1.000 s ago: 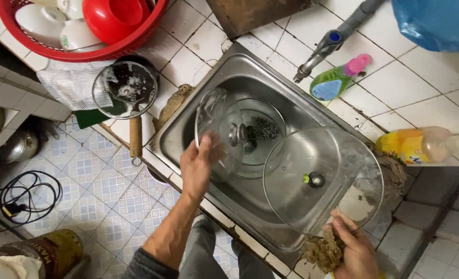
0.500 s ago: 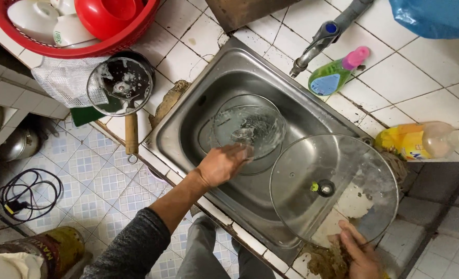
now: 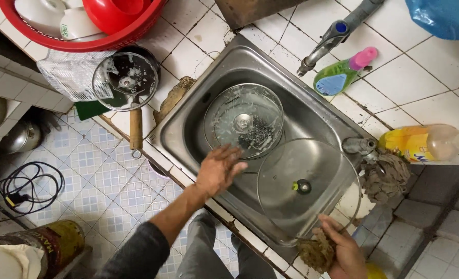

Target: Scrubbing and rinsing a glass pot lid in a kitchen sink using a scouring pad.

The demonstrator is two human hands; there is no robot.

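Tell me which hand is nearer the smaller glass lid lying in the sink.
Left. The left hand hovers open at the near rim of the smaller glass lid. The right hand is farther off, holding a scrubber at the larger lid.

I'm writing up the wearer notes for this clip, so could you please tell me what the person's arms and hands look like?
Both hands are bare, with no gloves, rings or watch that I can see. The left hand comes from a forearm bare to about the elbow, where a dark grey sleeve is pushed up. Of the right hand, only the hand and wrist show; no sleeve is in view.
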